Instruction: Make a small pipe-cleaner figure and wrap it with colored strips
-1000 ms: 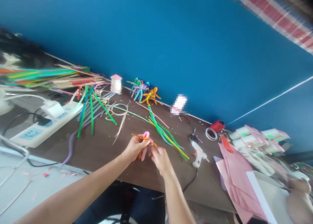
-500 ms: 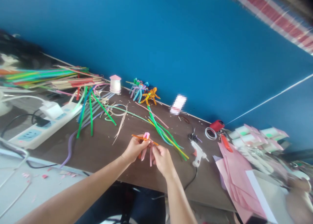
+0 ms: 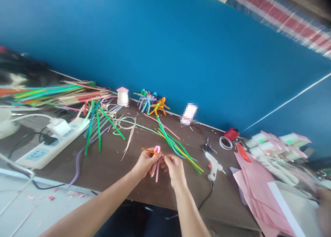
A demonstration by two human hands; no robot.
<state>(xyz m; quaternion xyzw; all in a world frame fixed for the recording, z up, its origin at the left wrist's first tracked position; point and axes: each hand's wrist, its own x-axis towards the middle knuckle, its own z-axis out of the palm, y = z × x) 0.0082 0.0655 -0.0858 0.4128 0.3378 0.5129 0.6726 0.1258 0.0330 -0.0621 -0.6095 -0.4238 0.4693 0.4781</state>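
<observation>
My left hand (image 3: 146, 164) is closed around a small pink pipe-cleaner piece (image 3: 157, 149), whose looped top shows above the thumb. Pale pink strands (image 3: 157, 171) hang below between my hands. An orange pipe cleaner (image 3: 148, 150) crosses the pink piece, its left end sticking out past my left fingers. My right hand (image 3: 176, 169) is pinched close beside, thumb and index finger together near the orange pipe cleaner's other end. That end is mostly hidden by the fingertips. Both hands are just above the brown table (image 3: 111, 175).
Green and yellow pipe cleaners (image 3: 172, 144) lie beyond my hands. Finished-looking pipe-cleaner figures (image 3: 159, 107) stand by the wall. A glue gun (image 3: 213, 166), scissors (image 3: 207, 145) and pink sheets (image 3: 256, 192) are on the right. A power strip (image 3: 49, 145) and pipe-cleaner bundles (image 3: 51, 94) are left.
The view has shifted, so the table sits lower in the picture. The orange pipe cleaner's right end, which stuck out straight before, is now largely out of sight at my right fingertips.
</observation>
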